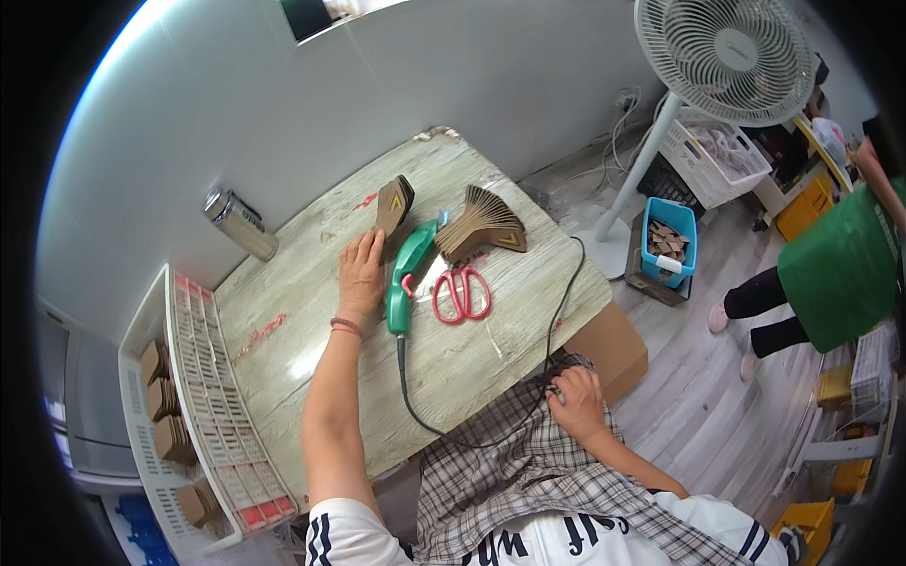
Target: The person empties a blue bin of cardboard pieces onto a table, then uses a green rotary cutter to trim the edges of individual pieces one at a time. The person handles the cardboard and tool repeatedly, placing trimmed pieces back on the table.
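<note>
At the table's left edge, a white crate holds stacks of brown card pieces. My left hand lies flat near the far edge, fingers together, touching a small brown card stack beside the green heat tool. Red scissors and a fanned card pile sit rightward. My right hand is curled on the black cord at the near right corner; tugging it could, I judge, drag the tool off. A blue bin on the floor holds scraps

bright even daylight, soft shadows, sharp centre (fisheye bending, dark vignette at rim)
</note>
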{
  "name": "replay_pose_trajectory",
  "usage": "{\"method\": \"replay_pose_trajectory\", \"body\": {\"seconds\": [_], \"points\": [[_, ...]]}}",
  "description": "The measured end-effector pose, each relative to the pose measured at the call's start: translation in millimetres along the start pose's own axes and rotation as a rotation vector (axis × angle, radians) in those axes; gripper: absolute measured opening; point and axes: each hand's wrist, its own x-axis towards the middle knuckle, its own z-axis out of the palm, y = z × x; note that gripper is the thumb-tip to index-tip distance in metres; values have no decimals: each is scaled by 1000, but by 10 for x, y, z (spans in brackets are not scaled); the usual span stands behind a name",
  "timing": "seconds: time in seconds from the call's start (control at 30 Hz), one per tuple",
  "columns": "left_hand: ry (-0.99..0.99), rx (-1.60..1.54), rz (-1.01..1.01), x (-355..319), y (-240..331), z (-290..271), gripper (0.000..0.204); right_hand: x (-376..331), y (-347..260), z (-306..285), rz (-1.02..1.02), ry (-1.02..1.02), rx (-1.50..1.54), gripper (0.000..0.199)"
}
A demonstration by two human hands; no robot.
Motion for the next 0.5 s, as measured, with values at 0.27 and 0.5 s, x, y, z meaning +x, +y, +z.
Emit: {"method": "replay_pose_trajectory", "body": {"seconds": [0.27,0.5], "points": [[-46,-759,-457,-502,156,-95,54,-33,132,-90,110,93,78,23],[-226,-714,-506,-578,1060,-490,55,53,309,-26,359,78,305,50]]}}
